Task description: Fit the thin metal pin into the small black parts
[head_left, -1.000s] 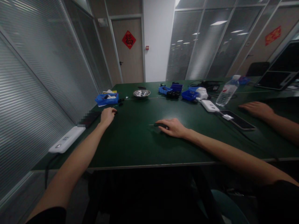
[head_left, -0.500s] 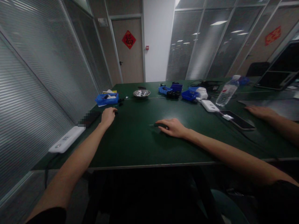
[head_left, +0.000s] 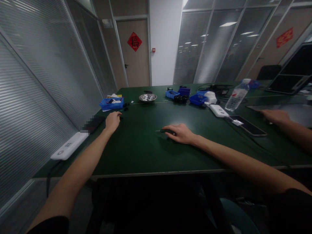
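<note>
My right hand (head_left: 181, 133) rests low over the middle of the table, its fingers closed around a screwdriver (head_left: 168, 131). The screwdriver has a dark handle, partly hidden by the fingers, and a thin metal shaft that points left. On the left, my left hand (head_left: 112, 122) is by the blue tray, fingers curled down with a small black part (head_left: 121, 117) at their tips. Most of that part is covered, so its kind does not show. Several more black bits (head_left: 125, 106) lie just beyond this hand.
Behind the left hand stands a blue tray (head_left: 112, 104) of small items. A metal bowl (head_left: 148, 97) sits farther back. To the right are blue bins (head_left: 197, 99), a power strip (head_left: 218, 110), a phone (head_left: 248, 125), a water bottle (head_left: 237, 96) and another person's hand (head_left: 276, 116).
My two hands stay almost where they were. At the right edge, the other person's hand has shifted slightly and its fingers look more bent.
</note>
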Demonstrator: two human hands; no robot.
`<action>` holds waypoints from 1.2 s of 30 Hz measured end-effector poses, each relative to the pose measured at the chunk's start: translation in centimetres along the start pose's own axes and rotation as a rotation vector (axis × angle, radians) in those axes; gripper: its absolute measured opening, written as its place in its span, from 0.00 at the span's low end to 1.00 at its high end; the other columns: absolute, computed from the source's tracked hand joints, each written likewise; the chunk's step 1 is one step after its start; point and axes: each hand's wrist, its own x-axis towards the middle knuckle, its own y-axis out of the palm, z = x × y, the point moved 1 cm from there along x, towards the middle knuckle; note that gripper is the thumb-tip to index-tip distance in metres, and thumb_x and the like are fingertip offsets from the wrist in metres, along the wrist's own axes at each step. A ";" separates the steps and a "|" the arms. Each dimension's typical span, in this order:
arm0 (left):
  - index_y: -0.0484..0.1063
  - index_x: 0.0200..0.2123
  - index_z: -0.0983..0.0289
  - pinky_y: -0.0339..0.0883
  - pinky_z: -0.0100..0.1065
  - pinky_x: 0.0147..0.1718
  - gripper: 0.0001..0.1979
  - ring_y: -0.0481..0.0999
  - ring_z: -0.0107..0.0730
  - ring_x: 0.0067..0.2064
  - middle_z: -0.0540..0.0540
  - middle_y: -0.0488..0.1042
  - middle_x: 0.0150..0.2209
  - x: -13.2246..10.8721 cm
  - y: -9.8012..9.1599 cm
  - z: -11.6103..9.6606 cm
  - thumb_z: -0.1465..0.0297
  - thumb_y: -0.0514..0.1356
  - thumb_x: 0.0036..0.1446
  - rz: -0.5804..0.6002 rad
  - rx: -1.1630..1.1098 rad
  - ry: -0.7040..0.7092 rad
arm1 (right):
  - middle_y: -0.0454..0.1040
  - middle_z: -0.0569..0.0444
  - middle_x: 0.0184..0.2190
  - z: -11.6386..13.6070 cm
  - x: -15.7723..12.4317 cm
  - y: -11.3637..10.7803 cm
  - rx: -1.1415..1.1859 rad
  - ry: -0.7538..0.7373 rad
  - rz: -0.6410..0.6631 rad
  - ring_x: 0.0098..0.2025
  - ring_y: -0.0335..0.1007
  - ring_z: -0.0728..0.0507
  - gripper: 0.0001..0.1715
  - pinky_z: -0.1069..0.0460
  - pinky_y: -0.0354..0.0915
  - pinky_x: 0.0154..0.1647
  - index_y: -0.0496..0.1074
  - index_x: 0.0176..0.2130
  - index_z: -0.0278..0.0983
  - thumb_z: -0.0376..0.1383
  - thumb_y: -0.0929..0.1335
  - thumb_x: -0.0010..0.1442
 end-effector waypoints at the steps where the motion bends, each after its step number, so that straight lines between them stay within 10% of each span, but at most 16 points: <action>1: 0.82 0.53 0.62 0.72 0.45 0.57 0.19 0.79 0.51 0.55 0.62 0.80 0.54 0.0 -0.1 -0.1 0.73 0.53 0.70 -0.027 -0.015 -0.010 | 0.84 0.49 0.46 0.0 0.0 0.0 -0.002 0.002 0.001 0.32 0.78 0.46 0.23 0.50 0.68 0.36 0.73 0.62 0.39 0.46 0.64 0.76; 36: 0.83 0.51 0.62 0.75 0.36 0.52 0.17 0.85 0.38 0.47 0.58 0.85 0.49 1.6 2.4 2.7 0.76 0.68 0.57 0.030 -0.413 -0.351 | 0.84 0.49 0.46 0.1 0.2 -0.1 -0.006 -0.004 0.020 0.33 0.79 0.45 0.23 0.49 0.68 0.36 0.74 0.62 0.38 0.47 0.64 0.76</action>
